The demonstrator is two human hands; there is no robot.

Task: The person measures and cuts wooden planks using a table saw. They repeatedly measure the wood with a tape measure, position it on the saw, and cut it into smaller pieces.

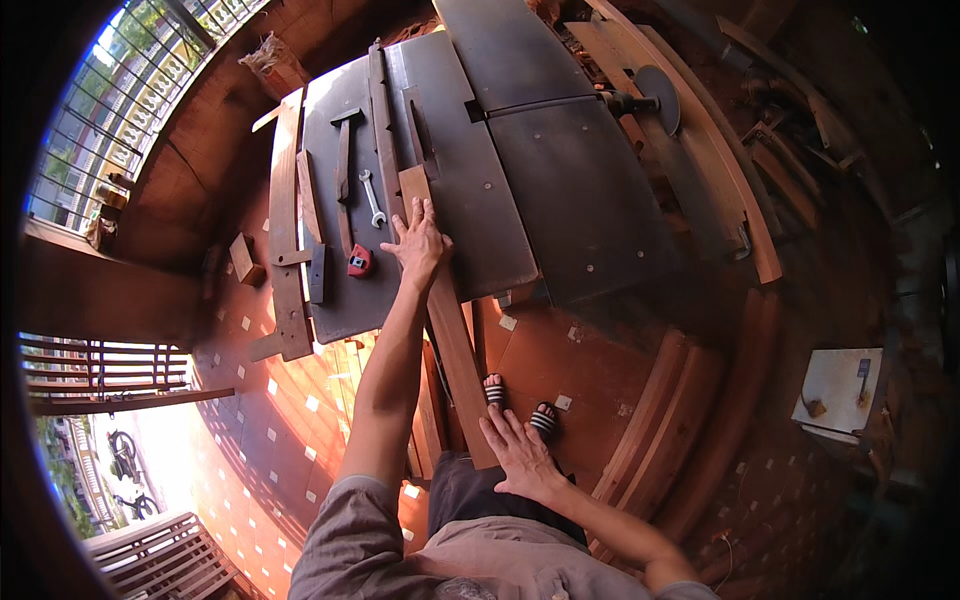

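Note:
A long brown wooden board (455, 335) lies lengthwise along the dark metal machine table (460, 230), and its near end reaches past the table edge toward my waist. My left hand (421, 250) rests on the board over the table with fingers spread. Close to the board's near end, my right hand (525, 458) has its fingers stretched out, the fingertips at the board's right edge; whether they press on it I cannot tell. Beside the board's far part run a long dark bar (381, 120) and a narrow slot (417, 125) in the table.
Left on the table lie a hammer (344, 150), an open-end wrench (372, 198), a red tape measure (360, 262) and a dark block (317, 273). A round disc blade (657, 101) stands at the right. Curved timbers (650, 420) lie on the tiled floor near a white box (838, 390).

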